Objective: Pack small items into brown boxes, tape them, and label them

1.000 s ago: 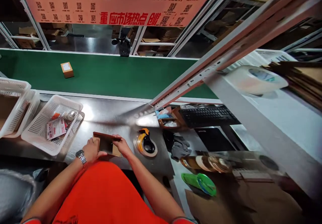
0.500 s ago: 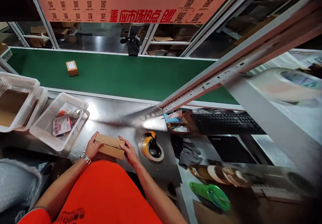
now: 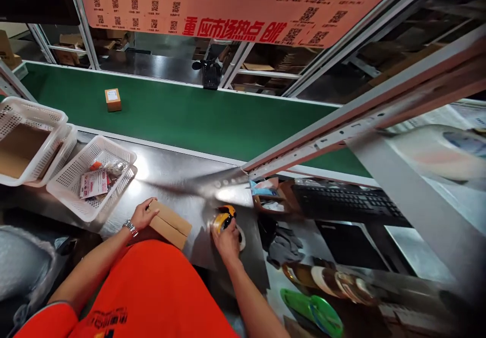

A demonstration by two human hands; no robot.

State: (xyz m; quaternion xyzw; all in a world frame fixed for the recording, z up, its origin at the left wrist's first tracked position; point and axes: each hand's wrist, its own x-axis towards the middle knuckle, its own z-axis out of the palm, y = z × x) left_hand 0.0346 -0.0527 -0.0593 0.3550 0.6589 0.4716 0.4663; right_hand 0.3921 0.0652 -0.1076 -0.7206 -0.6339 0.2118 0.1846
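A small closed cardboard box [image 3: 170,223] lies on the steel worktable [image 3: 182,176] just in front of me. My left hand [image 3: 143,215] grips its left end. My right hand [image 3: 227,238] has closed over the tape dispenser [image 3: 223,217], an orange and black handle on a roll of tape, to the right of the box. My orange shirt fills the lower frame.
A white basket [image 3: 76,176] holding small packets sits to the left, with stacked white baskets [image 3: 23,115] beyond it. A small labelled box [image 3: 113,99] rides the green conveyor belt [image 3: 212,120]. A black keyboard [image 3: 345,204], dark gloves [image 3: 283,247] and tape rolls [image 3: 334,282] lie at right.
The box's flaps went from open to shut. My right hand left the box and moved right onto the tape dispenser. My left hand stayed on the box, which turned slightly.
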